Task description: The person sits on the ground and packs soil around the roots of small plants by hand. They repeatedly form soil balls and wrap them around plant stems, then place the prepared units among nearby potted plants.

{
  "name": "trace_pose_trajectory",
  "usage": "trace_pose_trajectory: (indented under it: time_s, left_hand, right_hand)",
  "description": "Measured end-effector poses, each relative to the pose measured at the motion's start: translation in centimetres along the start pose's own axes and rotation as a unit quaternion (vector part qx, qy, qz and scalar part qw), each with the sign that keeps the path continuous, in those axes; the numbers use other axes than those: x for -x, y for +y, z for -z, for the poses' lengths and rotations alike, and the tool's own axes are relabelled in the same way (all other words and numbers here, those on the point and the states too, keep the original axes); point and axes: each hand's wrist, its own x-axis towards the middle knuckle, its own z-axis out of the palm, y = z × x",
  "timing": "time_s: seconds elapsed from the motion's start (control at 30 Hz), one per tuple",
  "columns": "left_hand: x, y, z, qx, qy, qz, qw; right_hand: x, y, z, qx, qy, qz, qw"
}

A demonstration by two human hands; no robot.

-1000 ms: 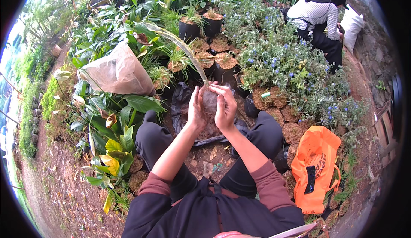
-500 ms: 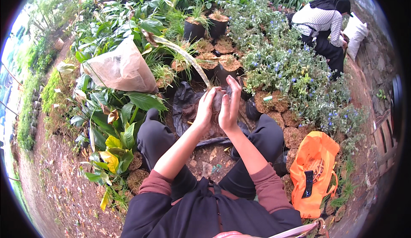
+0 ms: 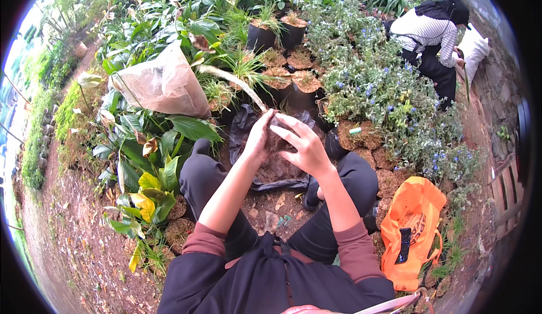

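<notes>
Between my knees, my left hand is closed at the foot of a plant with a long pale stem, which arches up and to the left. Whatever root lump lies at its base is hidden by my fingers. My right hand is just beside it, fingers spread and bent, the upper fingertips close to the left hand's. Beneath both hands is a crumpled dark plastic sheet with brown matter on it.
Leafy plants, one under a pale mesh bag, stand left. Black pots with dry-topped soil are ahead. Blue-flowered bushes and an orange bag lie right. Another person bends beside a white sack.
My right hand has turned from cupping a rounded lump together with the left to fingers spread apart. My left hand and the stem's lower end have shifted slightly left.
</notes>
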Motion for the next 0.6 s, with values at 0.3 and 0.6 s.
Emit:
trace_pose_trajectory:
  time_s: [0.3,0.6]
  left_hand:
    - [-0.2,-0.7,-0.7,-0.125,0.009,-0.132,0.983]
    - [0.8,-0.2,-1.6,-0.122,0.013,-0.138,0.983]
  right_hand:
    - [-0.1,-0.2,-1.0,-0.068,0.109,-0.022,0.991]
    - [-0.3,-0.5,-0.4,0.011,0.120,0.014,0.993]
